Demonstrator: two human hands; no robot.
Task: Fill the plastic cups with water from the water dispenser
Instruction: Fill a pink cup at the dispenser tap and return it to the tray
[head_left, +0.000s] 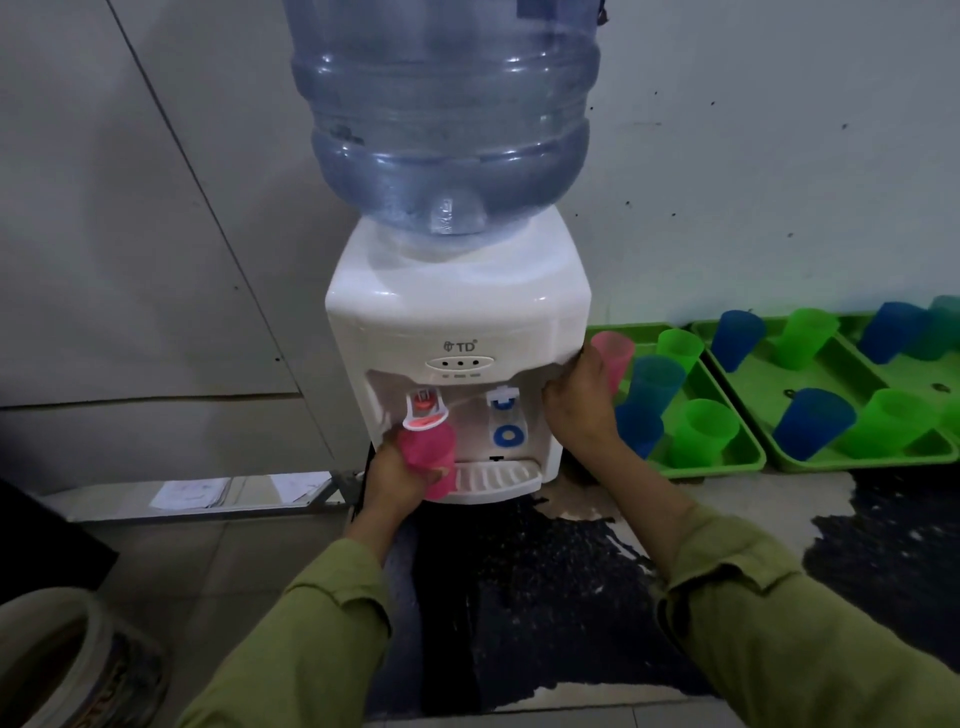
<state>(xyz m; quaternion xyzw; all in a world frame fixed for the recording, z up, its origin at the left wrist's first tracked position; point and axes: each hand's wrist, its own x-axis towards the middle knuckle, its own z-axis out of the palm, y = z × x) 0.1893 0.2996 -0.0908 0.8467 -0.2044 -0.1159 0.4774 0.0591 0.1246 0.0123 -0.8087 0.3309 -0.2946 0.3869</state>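
A white water dispenser (457, 322) stands on the floor against the wall, with a large blue bottle (447, 114) on top. My left hand (400, 480) grips a pink plastic cup (431, 457) and holds it up under the red tap (423, 410), above the drip tray (498, 478). The blue tap (503, 402) to its right is free. My right hand (579, 405) grips the dispenser's right front edge. Just behind that hand, another pink cup (615, 353) stands in the nearer green tray (727, 462).
Two green trays sit on the floor to the right, the farther one (878, 460) beside the nearer; both hold several blue and green cups. A dark mat (519, 597) lies before the dispenser. A round white container (57, 660) is at the lower left.
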